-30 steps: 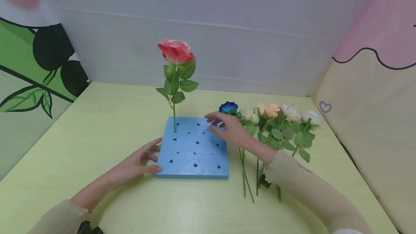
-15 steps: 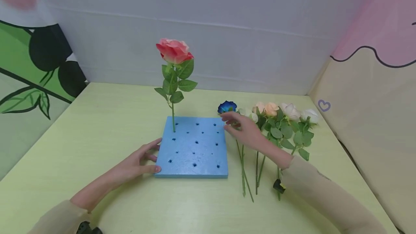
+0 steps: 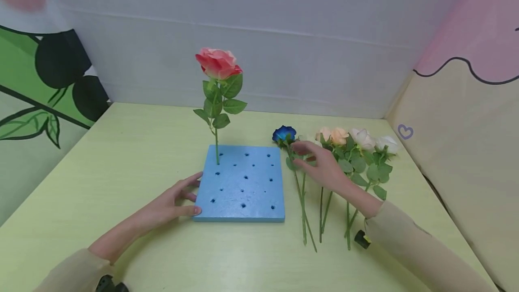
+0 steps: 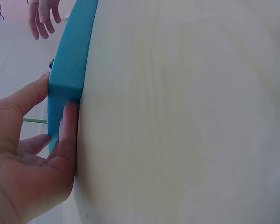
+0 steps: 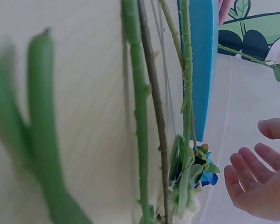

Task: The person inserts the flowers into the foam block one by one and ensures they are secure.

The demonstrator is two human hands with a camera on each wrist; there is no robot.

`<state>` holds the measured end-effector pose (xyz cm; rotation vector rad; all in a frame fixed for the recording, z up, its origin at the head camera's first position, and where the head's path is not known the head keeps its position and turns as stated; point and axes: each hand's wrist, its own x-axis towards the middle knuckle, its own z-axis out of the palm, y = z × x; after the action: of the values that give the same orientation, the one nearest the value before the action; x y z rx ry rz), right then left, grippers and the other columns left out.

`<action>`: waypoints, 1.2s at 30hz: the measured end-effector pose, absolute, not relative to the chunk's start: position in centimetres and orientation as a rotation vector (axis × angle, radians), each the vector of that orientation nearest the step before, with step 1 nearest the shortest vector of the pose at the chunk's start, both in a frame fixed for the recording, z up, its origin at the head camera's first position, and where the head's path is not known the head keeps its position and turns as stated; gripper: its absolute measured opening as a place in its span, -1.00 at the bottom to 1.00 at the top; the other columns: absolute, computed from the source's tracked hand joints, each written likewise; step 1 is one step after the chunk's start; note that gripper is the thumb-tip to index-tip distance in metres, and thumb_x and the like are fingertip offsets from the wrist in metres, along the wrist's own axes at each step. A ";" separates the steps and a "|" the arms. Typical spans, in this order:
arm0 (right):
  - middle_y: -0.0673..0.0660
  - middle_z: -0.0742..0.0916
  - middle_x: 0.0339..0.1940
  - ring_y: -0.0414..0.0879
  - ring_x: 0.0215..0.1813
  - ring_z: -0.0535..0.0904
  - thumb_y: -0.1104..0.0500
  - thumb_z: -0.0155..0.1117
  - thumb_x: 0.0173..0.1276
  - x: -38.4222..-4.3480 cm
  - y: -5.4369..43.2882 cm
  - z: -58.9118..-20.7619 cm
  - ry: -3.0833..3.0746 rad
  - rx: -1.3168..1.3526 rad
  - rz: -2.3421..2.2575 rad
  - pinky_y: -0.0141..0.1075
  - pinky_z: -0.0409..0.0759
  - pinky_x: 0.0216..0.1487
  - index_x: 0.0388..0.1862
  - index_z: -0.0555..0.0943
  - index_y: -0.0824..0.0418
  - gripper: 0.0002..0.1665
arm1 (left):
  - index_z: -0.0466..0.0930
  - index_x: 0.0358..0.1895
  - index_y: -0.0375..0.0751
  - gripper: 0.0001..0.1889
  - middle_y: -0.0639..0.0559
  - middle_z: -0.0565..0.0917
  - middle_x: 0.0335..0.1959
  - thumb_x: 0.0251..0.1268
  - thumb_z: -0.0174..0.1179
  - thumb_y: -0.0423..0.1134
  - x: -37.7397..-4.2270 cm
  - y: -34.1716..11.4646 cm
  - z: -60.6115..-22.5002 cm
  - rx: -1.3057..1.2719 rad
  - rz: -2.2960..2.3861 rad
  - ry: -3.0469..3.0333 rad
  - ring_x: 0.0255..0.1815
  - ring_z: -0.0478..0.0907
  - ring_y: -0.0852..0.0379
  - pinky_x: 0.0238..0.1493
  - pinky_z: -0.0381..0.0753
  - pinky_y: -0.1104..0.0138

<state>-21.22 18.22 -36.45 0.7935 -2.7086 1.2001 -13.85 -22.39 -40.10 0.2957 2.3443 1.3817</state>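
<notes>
A light blue foam board (image 3: 251, 193) with rows of holes lies on the table. One pink rose (image 3: 219, 64) stands upright in it, its stem in a hole near the back left. My left hand (image 3: 168, 204) holds the board's left edge, thumb on the near corner and fingers along the side, as the left wrist view also shows. My right hand (image 3: 320, 163) hovers over the lying flowers, beside the blue rose (image 3: 284, 134). Its fingers are loosely bent, and in the right wrist view the hand (image 5: 263, 172) holds nothing.
To the board's right lie several artificial roses, including peach roses (image 3: 339, 136) and a white rose (image 3: 387, 144), their stems pointing toward me. A pale wall (image 3: 251, 35) closes off the back. Printed panels stand left and right.
My right hand has moved from above the board's back right corner rightward to the lying flowers. The left hand stays at the board's edge, and the pink rose remains standing.
</notes>
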 end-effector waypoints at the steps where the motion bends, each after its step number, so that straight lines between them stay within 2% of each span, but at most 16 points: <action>1: 0.26 0.65 0.23 0.15 0.19 0.61 0.21 0.25 0.42 -21.1 18.4 -36.5 -2.708 0.784 1.199 -0.01 0.62 0.10 0.33 0.47 0.20 -0.49 | -0.09 0.61 0.02 -0.01 -0.24 0.20 0.49 0.22 0.37 -0.08 -13.9 -22.4 -40.1 0.297 1.381 2.344 0.25 0.42 -0.13 0.06 0.49 0.21; 7: 0.26 0.62 0.28 0.20 0.24 0.57 0.19 0.29 0.40 -20.6 19.6 -36.7 -2.708 0.732 1.223 0.09 0.59 0.13 0.38 0.43 0.18 -0.42 | -0.09 0.61 0.02 -0.01 -0.25 0.20 0.49 0.22 0.37 -0.10 -13.9 -22.4 -40.1 0.309 1.397 2.335 0.25 0.42 -0.14 0.06 0.50 0.20; 17: 0.28 0.60 0.29 0.21 0.25 0.55 0.11 0.34 0.37 -19.9 22.4 -37.3 -2.737 0.594 1.175 0.10 0.58 0.15 0.42 0.39 0.20 -0.32 | -0.07 0.61 0.06 -0.03 -0.24 0.21 0.48 0.23 0.37 -0.09 -14.1 -22.5 -40.5 0.316 1.393 2.336 0.23 0.43 -0.11 0.05 0.51 0.19; 26: 0.31 0.49 0.38 0.24 0.33 0.44 0.15 0.35 0.35 -19.1 24.6 -37.4 -2.766 0.488 1.184 0.16 0.50 0.23 0.46 0.30 0.26 -0.24 | -0.07 0.61 0.04 -0.03 -0.25 0.21 0.48 0.23 0.36 -0.10 -14.2 -22.6 -40.6 0.319 1.391 2.339 0.22 0.43 -0.11 0.03 0.52 0.20; 36: 0.34 0.42 0.44 0.29 0.40 0.36 0.08 0.35 0.35 -17.8 27.4 -37.4 -2.856 0.393 1.126 0.20 0.46 0.27 0.52 0.21 0.23 -0.15 | -0.08 0.61 0.04 -0.03 -0.25 0.20 0.49 0.23 0.36 -0.09 -14.1 -22.6 -40.4 0.320 1.390 2.336 0.24 0.42 -0.13 0.05 0.52 0.20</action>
<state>-17.77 27.43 -37.37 0.3929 -2.8556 1.1256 -14.09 -22.56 -40.41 0.3199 2.3360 1.3904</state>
